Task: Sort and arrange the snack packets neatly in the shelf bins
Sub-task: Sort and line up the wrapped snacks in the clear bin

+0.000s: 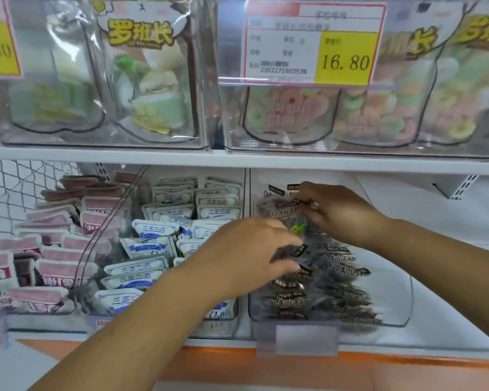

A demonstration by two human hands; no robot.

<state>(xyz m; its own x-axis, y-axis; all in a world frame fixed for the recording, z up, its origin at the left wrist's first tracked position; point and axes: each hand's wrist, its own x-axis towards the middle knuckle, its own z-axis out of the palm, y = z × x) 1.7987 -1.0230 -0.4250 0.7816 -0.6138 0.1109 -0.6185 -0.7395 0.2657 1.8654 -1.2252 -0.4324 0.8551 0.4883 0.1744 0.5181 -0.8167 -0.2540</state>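
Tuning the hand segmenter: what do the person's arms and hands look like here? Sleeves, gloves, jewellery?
Left hand and right hand are bare: no gloves, rings or watch visible. The left forearm and right forearm are uncovered as far as the frame shows; no sleeve edge or markings in view.

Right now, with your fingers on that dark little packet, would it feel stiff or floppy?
Probably floppy: the dark packet looks like thin film where the right hand pinches it. Likely light, since fingertips alone hold it. Its glossy wrap may be slippery; the pile lies slumped unevenly.
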